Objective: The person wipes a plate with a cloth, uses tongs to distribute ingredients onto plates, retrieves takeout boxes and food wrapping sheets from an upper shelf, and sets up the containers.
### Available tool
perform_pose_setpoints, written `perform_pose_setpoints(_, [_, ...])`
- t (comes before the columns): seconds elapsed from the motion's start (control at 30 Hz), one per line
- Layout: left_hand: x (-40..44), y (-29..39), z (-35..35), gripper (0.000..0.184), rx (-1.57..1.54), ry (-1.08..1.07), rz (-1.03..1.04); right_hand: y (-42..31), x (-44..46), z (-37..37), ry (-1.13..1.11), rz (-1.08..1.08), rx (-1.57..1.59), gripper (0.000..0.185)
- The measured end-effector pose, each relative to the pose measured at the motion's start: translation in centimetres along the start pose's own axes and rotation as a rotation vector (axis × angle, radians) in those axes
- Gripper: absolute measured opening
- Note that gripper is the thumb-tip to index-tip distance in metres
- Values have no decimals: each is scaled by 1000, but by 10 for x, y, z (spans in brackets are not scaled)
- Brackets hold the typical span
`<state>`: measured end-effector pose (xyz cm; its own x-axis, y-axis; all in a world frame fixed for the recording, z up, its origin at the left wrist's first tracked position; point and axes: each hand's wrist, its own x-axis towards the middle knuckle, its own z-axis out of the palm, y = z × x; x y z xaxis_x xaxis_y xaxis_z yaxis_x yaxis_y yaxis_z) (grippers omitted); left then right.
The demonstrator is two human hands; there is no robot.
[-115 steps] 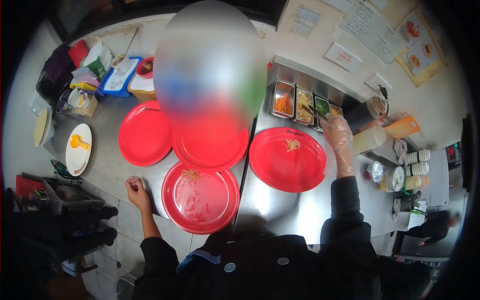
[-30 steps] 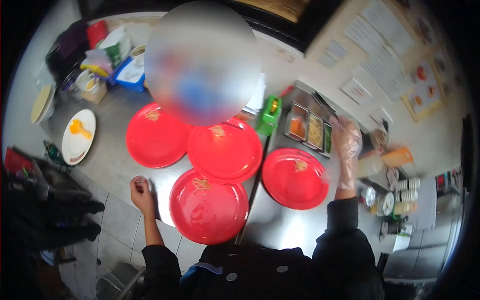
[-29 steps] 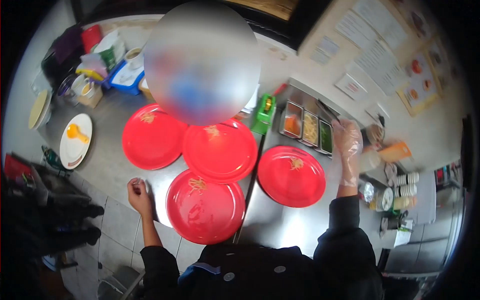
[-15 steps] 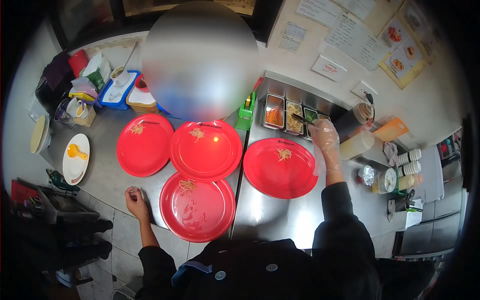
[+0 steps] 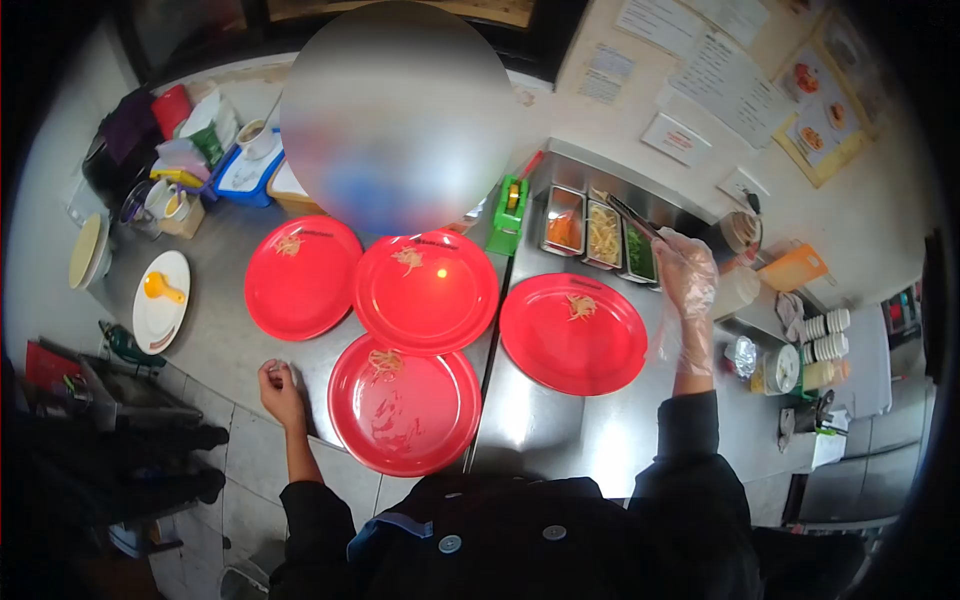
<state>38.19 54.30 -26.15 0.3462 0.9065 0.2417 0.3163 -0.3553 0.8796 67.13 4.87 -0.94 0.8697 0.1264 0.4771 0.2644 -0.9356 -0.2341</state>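
My right hand (image 5: 688, 275), in a clear plastic glove, is closed around dark tongs (image 5: 636, 217). Their tips are over the metal tub of pale shredded strands (image 5: 603, 238), with a few strands by the tips. Carrot-coloured shreds (image 5: 563, 232) fill the tub to its left, chopped greens (image 5: 638, 252) the one to its right. Below lies a red plate (image 5: 573, 345) with a small heap of strands (image 5: 580, 307). My left hand (image 5: 281, 392), fingers curled, is at the counter's front edge; whatever it may hold is hidden. Near it are more red plates (image 5: 300, 290) (image 5: 425, 310) (image 5: 400, 425), each with strands.
A green tape dispenser (image 5: 508, 220) stands left of the tubs. On the far left is a white plate (image 5: 160, 320) with a yellow spoon (image 5: 163, 288). Bottles, an orange board (image 5: 793, 268) and stacked cups (image 5: 828, 335) line the right side. A blurred disc covers the back middle.
My right hand has drawn back to the right, and the tongs now point more steeply up and left over the strands. The whole view has shifted slightly. My left hand stays by the edge.
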Motion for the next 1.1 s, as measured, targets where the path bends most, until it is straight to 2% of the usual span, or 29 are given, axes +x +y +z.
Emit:
perform_pose_setpoints(0.07, [0, 1, 0, 17, 6, 12, 8, -43, -7, -8, -77, 39, 231, 28])
perform_pose_setpoints(0.1, [1, -3, 1, 17, 2, 18, 3, -57, -14, 3, -92, 25, 245, 28])
perform_pose_setpoints(0.17, [0, 5, 0, 18, 15, 13, -20, -88, -27, 25, -256, -84, 437, 27])
perform_pose_setpoints(0.23, [0, 7, -1, 18, 33, 19, -21, -132, -36, 41, -407, -226, 407, 27])
perform_pose_setpoints(0.3, [0, 9, -1, 18, 46, 22, -19, -148, -52, 98, -383, -342, 421, 26])
perform_pose_setpoints(0.4, [0, 9, -2, 18, -19, 14, -41, -180, -54, 131, -461, -434, 313, 29])
perform_pose_setpoints(0.5, [-1, 12, -3, 19, -4, 11, -46, -193, -55, 146, -461, -495, 205, 31])
perform_pose_setpoints(0.73, [0, 11, -1, 20, -10, 6, -58, -184, -53, 117, -441, -504, 187, 35])
perform_pose_setpoints(0.8, [0, 10, -2, 19, -24, 18, -36, -171, -52, 117, -239, -597, 242, 26])
perform_pose_setpoints(0.83, [1, 5, -2, 19, -38, 4, -32, -162, -47, 106, -231, -587, 226, 26])
perform_pose_setpoints(0.9, [1, -3, -4, 19, -48, -12, -53, -137, -34, 72, -20, -462, 426, 21])
perform_pose_setpoints(1.03, [1, 6, -1, 19, -35, -4, -51, -58, -11, 17, -45, -105, 83, 17])
perform_pose_setpoints(1.07, [1, 6, 0, 19, -31, -4, -30, -43, -8, 12, -41, -99, 79, 17])
perform_pose_setpoints(1.1, [1, 5, 0, 19, -37, -10, -26, -31, -6, 10, -101, -37, -53, 19])
